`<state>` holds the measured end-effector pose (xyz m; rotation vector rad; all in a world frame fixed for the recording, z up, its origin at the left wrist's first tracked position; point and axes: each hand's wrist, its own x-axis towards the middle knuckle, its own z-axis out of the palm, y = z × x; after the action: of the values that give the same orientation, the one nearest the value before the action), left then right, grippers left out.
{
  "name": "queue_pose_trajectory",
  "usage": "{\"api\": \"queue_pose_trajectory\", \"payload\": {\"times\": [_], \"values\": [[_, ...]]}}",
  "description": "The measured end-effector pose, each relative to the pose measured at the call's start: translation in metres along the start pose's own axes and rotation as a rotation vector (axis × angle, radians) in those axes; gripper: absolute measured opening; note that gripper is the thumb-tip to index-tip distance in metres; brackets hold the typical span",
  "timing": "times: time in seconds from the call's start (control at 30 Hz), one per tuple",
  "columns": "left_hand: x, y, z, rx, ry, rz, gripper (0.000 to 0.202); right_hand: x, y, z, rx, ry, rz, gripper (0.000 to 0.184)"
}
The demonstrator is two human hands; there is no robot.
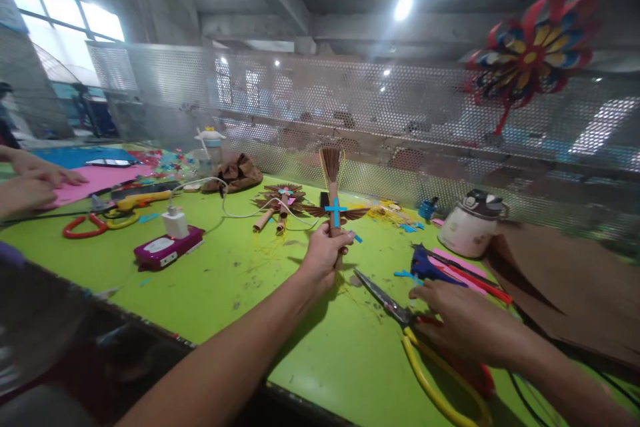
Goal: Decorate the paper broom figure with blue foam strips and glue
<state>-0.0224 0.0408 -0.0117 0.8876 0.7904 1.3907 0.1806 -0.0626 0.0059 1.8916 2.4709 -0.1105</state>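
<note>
My left hand (325,253) is closed around the stem of a brown paper craft figure (333,187) and holds it upright above the green table. Pleated wings spread from its sides, a fringed bundle tops it, and a blue paper cross is on its front. My right hand (450,313) is over the handles of a pair of scissors (387,300), with its fingers apart; any contact there is unclear. Just beyond those fingers lie a blue glue gun (425,263) and thin blue paper strips (405,274).
Another person's hands (40,180) rest on pink paper at left. Nearby are red-and-yellow pliers (90,223), a purple power strip (167,248) with a cable, and more paper figures (283,203). A white jug (467,227) and brown paper (575,280) lie right; a perforated metal screen (280,90) stands behind.
</note>
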Motion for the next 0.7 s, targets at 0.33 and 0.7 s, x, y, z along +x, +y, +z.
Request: {"api": "queue_pose_trajectory", "payload": {"times": [0.33, 0.7], "values": [[-0.002, 0.008, 0.001, -0.034, 0.069, 0.024, 0.028, -0.022, -0.015, 0.020, 0.122, -0.131, 0.059, 0.062], [-0.006, 0.016, 0.003, -0.136, 0.106, 0.107, 0.036, -0.004, 0.007, 0.037, 0.532, 0.111, 0.157, 0.035]]}}
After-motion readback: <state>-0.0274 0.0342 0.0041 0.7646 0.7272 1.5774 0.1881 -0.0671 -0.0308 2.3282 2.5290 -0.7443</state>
